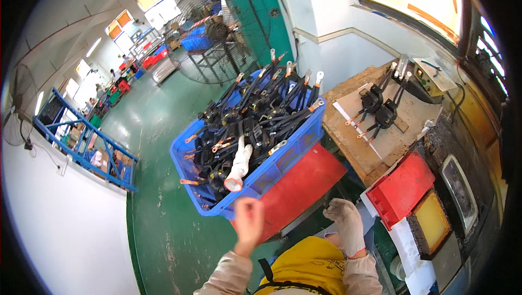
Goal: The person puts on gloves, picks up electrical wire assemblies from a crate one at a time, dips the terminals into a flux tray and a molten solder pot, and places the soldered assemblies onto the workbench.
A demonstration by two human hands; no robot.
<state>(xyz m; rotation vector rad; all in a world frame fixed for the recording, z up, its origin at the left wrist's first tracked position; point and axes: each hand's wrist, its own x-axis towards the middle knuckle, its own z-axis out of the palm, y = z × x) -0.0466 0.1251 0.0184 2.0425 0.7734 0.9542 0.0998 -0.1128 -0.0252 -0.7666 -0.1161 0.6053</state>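
Observation:
My left hand (248,223) is bare and raised just in front of the blue crate (283,163). Motion smears its fingers, so I cannot tell whether they are closed. A white knitted glove (239,164) lies by itself on the crate's load, its cuff toward me. My right hand (348,224) wears a whitish glove with dirty fingertips. Its fingers are loosely bent and apart, with nothing seen in them, beside the red panel under the crate. Heaped in the crate are black cable assemblies (253,129) with copper and silvery ring lugs.
On the right, a wooden bench (348,148) carries two black cable assemblies (380,111) and a control box (432,77). Nearer stand a red bin (399,189) and a dark-rimmed tray of yellowish material (432,222). A caged fan (217,31) stands behind the crate; a blue rack (87,140) is at left.

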